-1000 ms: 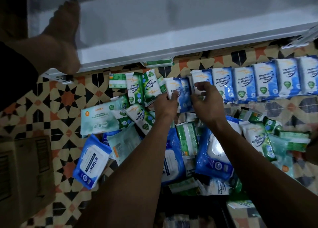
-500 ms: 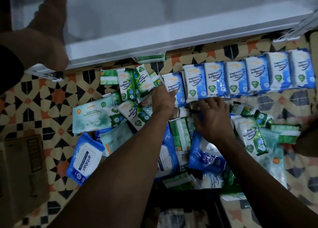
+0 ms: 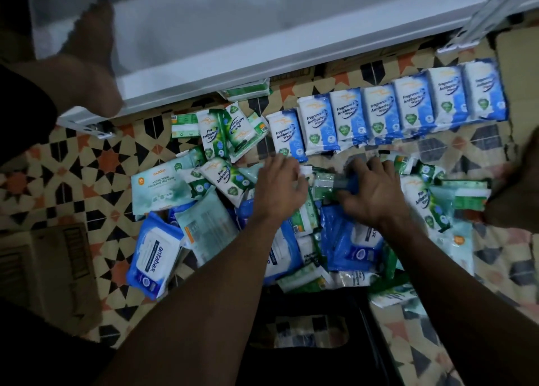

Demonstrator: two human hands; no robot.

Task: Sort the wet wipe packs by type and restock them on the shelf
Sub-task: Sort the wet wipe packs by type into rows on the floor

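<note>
On patterned floor tiles [image 3: 58, 164], below white shelf edge [image 3: 262, 56]: row of blue Fragrance Free packs [image 3: 388, 114] lined up side by side. Nearer, mixed pile of wipe packs [image 3: 221, 210]. Left hand [image 3: 277, 187] lies over pile, fingers spread, gripping nothing visible. Right hand [image 3: 370, 190] blurred, fingers curled round small green-blue pack [image 3: 329, 183] atop pile. Bare foot [image 3: 87, 59] at upper left.

Loose packs [image 3: 221, 178] crowd the floor – bare tiles [image 3: 73, 164] lie left

Seven blue Fragrance Free packs [image 3: 388, 113] in a row, two hands [image 3: 278, 187]
</note>
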